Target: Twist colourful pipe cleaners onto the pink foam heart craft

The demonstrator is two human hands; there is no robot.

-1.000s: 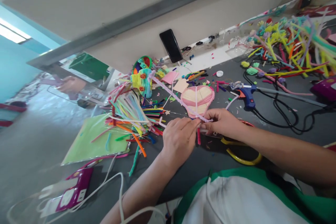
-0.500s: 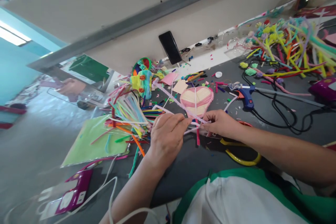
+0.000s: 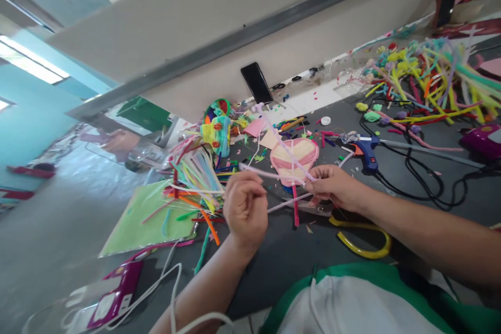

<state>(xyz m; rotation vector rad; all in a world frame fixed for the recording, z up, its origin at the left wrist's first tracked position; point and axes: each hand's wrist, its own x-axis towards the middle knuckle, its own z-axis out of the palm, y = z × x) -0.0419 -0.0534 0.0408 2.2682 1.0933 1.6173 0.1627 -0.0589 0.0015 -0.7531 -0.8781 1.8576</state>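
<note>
My left hand [image 3: 246, 209] is closed in a pinch on a pale lilac pipe cleaner [image 3: 279, 175] and holds it above the dark table [image 3: 297, 250]. My right hand [image 3: 335, 187] pinches the same pipe cleaner where its strands cross, at the lower tip of a pink-edged heart shape [image 3: 294, 154]. Another length of the pipe cleaner runs up and left past the heart. Yellow-handled scissors [image 3: 366, 242] lie under my right wrist.
A pile of coloured pipe cleaners [image 3: 193, 175] lies on a green sheet [image 3: 151, 216] at left; another heap [image 3: 430, 78] sits far right. A blue glue gun [image 3: 364, 146] with black cable, a black phone [image 3: 257, 82] against the wall, and a purple device [image 3: 117, 292] lie around.
My left hand has pulled back to the left and lifted, drawing the lilac pipe cleaner out from the heart. My right hand stayed at the heart's tip. The view shifted slightly.
</note>
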